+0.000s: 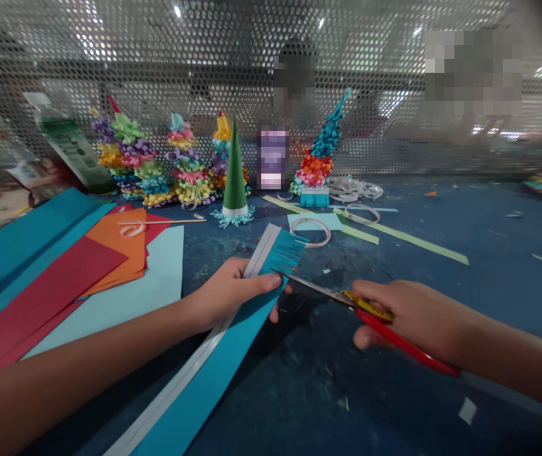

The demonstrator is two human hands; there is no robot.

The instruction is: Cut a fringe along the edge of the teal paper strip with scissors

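My left hand [242, 288] grips a long blue paper strip [218, 373], thumb on top and fingers beneath. White tape [176, 386] runs along the strip's left edge. Its far end is cut into a thin fringe [287, 250]. In my right hand [408, 313] is a pair of scissors [370, 313] with red and yellow handles. The blades reach the strip's right edge, just beside my left thumb. Beyond the strip stands a green paper cone [235, 171] with a light-blue fringe round its base.
Coloured paper sheets [109, 253] lie at left, a thin stick [171, 221] across them. Fringed paper cones [188, 164] and a green bottle [74, 149] stand along a perforated metal panel [157, 69]. Pale green strips [413, 242] and tape rings [316, 244] lie beyond my hands. People are visible behind the panel.
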